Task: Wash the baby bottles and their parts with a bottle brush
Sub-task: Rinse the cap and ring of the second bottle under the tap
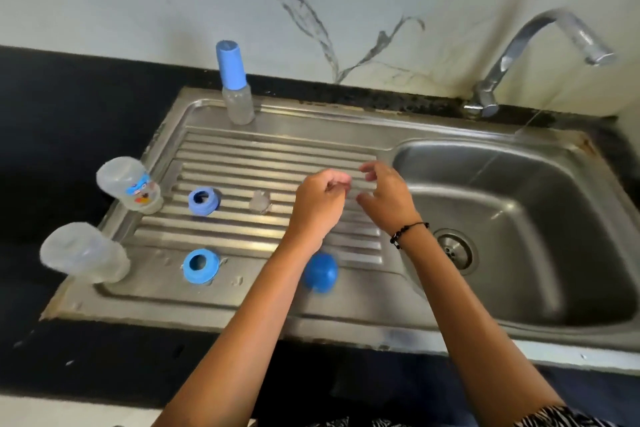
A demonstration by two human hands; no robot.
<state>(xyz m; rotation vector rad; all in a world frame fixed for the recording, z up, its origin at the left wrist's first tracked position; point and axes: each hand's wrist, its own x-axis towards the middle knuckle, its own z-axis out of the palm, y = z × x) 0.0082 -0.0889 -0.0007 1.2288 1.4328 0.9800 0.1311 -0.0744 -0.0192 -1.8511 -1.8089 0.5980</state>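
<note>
No text, brand or number can be read anywhere. The only printing is a small coloured picture — blue and red, cartoon-like — on the clear baby bottle [130, 184] standing upside down at the drainboard's left edge, too blurred to read.

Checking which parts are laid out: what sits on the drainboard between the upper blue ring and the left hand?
A small clear teat lies between the upper ring and the left hand, in the head view.

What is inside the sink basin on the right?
The sink basin holds only its round metal drain; no bottle part lies there. A thin water stream falls into it from the tap. The right forearm covers the basin's near left corner.
</note>
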